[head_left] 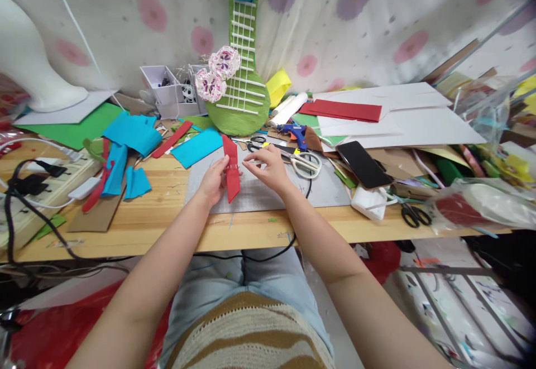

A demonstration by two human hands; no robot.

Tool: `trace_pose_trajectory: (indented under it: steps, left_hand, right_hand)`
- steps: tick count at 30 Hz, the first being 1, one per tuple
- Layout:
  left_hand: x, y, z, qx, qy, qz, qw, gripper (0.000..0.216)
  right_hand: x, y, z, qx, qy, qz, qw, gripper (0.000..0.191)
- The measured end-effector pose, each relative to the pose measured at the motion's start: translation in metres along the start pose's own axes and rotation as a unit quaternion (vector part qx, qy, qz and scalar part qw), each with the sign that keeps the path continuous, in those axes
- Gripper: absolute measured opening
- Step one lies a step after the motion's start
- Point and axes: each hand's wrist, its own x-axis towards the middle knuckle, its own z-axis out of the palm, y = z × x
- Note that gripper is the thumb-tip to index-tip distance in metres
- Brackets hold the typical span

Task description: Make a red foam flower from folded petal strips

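Red, flat and cut on a slant at the near end, a strip (233, 185) is held by the left hand (214, 179) over the grey mat (268, 199). The right hand (268, 168) hovers just beside it, thumb and forefinger narrowly spaced; whether they grip anything I cannot tell. Behind them stands a rounded green guitar (240, 115) with thin white strings and ruffled flowers (225, 62). Smooth-handled scissors (307, 164) and a glossy black phone (363, 163) lie to the right, limp blue pieces (134, 133) to the left on grained wood (167, 190).
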Motion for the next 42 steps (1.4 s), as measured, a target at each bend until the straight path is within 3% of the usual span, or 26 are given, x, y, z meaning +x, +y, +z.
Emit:
trace_pose_trajectory:
  steps: [11, 19, 28, 35, 42]
  left_hand:
    - [-0.001, 0.003, 0.001, 0.007, 0.019, -0.037, 0.999, 0.027]
    - [0.001, 0.003, 0.0, 0.001, 0.011, -0.016, 1.0, 0.027]
    - [0.003, -0.001, 0.001, -0.042, 0.029, -0.009, 0.999, 0.017]
    - [0.006, -0.008, 0.002, 0.003, 0.027, -0.023, 0.999, 0.035]
    - [0.002, -0.008, -0.001, 0.01, -0.044, 0.008, 0.999, 0.04]
  right_hand:
    - [-0.002, -0.002, 0.001, 0.002, -0.001, -0.001, 1.0, 0.016]
    - [0.001, 0.001, 0.01, -0.01, -0.093, 0.0, 0.996, 0.024]
    - [0.003, -0.009, 0.01, -0.012, -0.073, -0.015, 0.997, 0.016]
    - [0.005, -0.016, 0.018, -0.023, -0.064, -0.015, 0.998, 0.01]
    - [0.005, -0.015, 0.022, -0.041, -0.049, -0.014, 0.998, 0.01]
